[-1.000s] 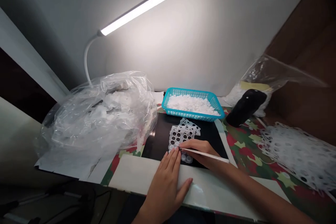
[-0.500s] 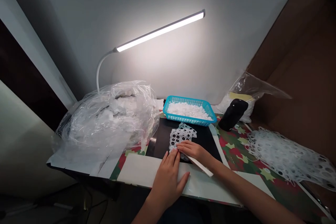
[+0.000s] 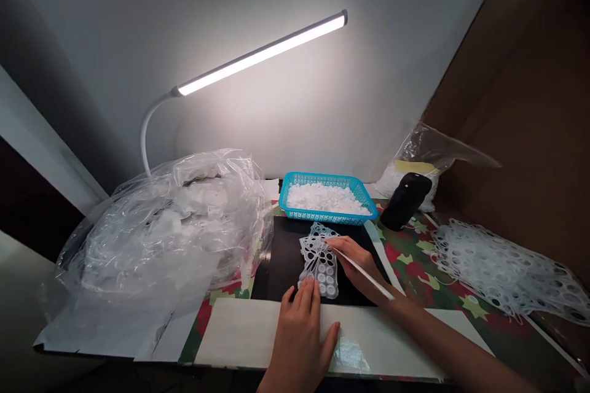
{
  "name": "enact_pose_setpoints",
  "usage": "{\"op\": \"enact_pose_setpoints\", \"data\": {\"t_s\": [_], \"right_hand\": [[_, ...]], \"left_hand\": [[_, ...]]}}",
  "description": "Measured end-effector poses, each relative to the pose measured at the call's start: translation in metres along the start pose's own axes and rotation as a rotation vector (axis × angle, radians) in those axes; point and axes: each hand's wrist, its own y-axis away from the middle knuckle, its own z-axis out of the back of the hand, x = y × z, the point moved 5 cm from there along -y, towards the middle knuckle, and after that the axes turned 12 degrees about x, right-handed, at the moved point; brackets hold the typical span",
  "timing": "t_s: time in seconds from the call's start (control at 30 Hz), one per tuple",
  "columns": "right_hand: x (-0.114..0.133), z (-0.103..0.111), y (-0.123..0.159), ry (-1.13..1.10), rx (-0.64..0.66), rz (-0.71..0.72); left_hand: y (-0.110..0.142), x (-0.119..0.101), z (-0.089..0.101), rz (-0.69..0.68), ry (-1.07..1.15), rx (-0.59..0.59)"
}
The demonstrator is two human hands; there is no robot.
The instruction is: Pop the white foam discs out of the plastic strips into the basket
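Note:
My left hand (image 3: pixel 302 325) lies with its fingers stretched out, fingertips on the near part of a translucent white sheet (image 3: pixel 328 279) with rows of round shapes. My right hand (image 3: pixel 357 261) has its fingers pinched together above the sheet's far part, where thin strands and dark round holes show. In it is a slim white stick-like piece (image 3: pixel 369 276) running back along the palm towards the wrist. Its front tip is hard to make out. Under the sheet lies a black mat (image 3: pixel 281 264).
Behind the mat stands a blue basket (image 3: pixel 306 214) of small white pieces. To the left is a large clear plastic bag (image 3: pixel 161 245) beneath a lit lamp (image 3: pixel 262 55). On the right are a black upright object (image 3: pixel 405 202), a filled bag (image 3: pixel 391 181) and piled perforated sheets (image 3: pixel 498 270).
My right hand has moved away from my left fingers, towards the sheet's far part. More round shapes and stretched strands now show between the hands. The view has shifted slightly.

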Motion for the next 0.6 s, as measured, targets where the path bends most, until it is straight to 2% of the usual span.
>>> {"op": "enact_pose_setpoints", "data": {"t_s": [0.13, 0.2, 0.27, 0.37, 0.5, 0.6], "right_hand": [[-0.019, 0.027, 0.0, 0.022, -0.11, -0.131], [-0.021, 0.033, 0.003, 0.006, -0.073, -0.138], [-0.015, 0.028, 0.008, -0.034, 0.038, -0.084], [-0.002, 0.009, 0.016, -0.1, 0.201, 0.071], [-0.001, -0.012, 0.024, -0.147, 0.301, 0.209], [-0.005, -0.018, 0.028, -0.168, 0.355, 0.227]], "left_hand": [[-0.002, 0.002, -0.002, -0.007, -0.011, -0.017], [-0.001, 0.003, -0.002, -0.008, -0.013, -0.04], [0.001, 0.004, 0.0, 0.0, -0.01, -0.068], [0.002, 0.005, 0.003, -0.018, -0.01, -0.057], [0.0, -0.001, 0.002, -0.16, -0.015, 0.07], [-0.001, -0.001, -0.003, -0.167, 0.019, 0.181]]}}
